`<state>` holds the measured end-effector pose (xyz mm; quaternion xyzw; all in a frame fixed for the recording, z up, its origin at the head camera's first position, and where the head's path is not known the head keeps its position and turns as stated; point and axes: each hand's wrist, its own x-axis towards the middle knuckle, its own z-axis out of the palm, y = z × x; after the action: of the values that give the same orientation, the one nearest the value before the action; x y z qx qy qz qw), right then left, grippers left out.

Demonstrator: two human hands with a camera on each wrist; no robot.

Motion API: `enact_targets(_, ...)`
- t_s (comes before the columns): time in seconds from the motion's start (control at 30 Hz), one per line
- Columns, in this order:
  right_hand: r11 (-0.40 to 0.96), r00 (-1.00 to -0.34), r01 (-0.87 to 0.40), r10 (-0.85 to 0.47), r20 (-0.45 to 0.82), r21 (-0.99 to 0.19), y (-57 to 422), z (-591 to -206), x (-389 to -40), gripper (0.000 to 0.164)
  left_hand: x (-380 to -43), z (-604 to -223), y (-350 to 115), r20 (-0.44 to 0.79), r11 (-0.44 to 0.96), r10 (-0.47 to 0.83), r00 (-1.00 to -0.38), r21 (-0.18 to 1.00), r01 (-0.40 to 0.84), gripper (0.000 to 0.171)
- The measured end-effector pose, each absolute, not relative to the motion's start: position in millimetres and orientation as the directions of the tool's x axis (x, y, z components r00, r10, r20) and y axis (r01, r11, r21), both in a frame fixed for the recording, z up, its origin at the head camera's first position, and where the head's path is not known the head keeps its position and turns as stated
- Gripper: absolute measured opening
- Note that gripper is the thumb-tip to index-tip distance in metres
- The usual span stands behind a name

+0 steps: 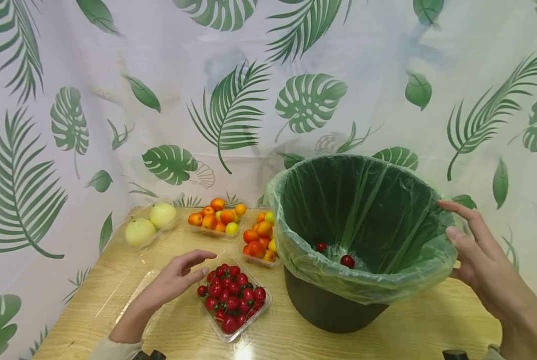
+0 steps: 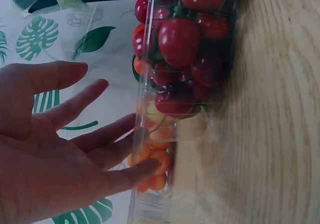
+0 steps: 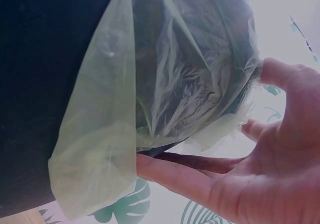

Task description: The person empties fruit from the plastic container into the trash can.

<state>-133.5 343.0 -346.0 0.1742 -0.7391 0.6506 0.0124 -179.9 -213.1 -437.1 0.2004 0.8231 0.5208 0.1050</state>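
My left hand (image 1: 178, 275), fingers loosely spread, hovers at the left corner of a clear plastic box (image 1: 225, 337) heaped with red cherry tomatoes (image 1: 232, 302). In the left wrist view its fingertips overlap the box's clear wall, and nothing is in the palm. On the right stands a dark trash bin (image 1: 336, 310) lined with a thin green plastic bag (image 1: 358, 285) folded over its rim. Two small red fruits (image 1: 347, 261) lie at the bottom inside. My right hand (image 1: 484, 255) touches the bagged rim on its right side with extended thumb and fingers.
Behind the tomatoes stand two clear boxes of small orange and yellow fruits (image 1: 218, 217), the right one close beside the bin. Two pale green round fruits (image 1: 139, 231) sit in a clear box at the back left. A leaf-patterned curtain (image 1: 250, 125) backs the wooden table (image 1: 101, 285).
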Motion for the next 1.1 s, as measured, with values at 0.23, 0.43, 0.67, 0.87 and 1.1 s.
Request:
enact_targets(0.23,0.128,-0.946,-0.27,-0.222,0.238,-0.954,343.4,-342.9,-130.0,0.054,-177.5,-447.5,-214.1,-0.045,0.421,0.436,-0.899,0.893,0.16,0.035)
enact_targets(0.43,0.142,-0.947,-0.276,-0.211,0.243,-0.951,347.3,-341.8,-128.5,0.054,-175.3,-454.7,-210.7,-0.061,0.354,0.489,-0.87,0.926,0.134,0.039)
enact_targets(0.67,0.12,-0.942,-0.285,-0.219,0.255,-0.951,350.1,-340.5,-127.5,0.054,-176.3,-459.7,-209.2,-0.064,0.308,0.508,-0.859,0.945,0.112,0.048)
enact_targets(0.87,0.086,-0.939,-0.28,-0.23,0.255,-0.956,347.3,-341.8,-129.3,0.053,-176.4,-462.6,-215.1,-0.078,0.261,0.541,-0.837,0.962,0.079,0.052)
enact_targets(1.1,0.062,-0.93,-0.286,-0.259,0.262,-0.956,345.5,-344.4,-130.6,0.053,-169.1,-459.7,-222.9,-0.179,0.241,0.459,-0.87,0.968,-0.072,0.048)
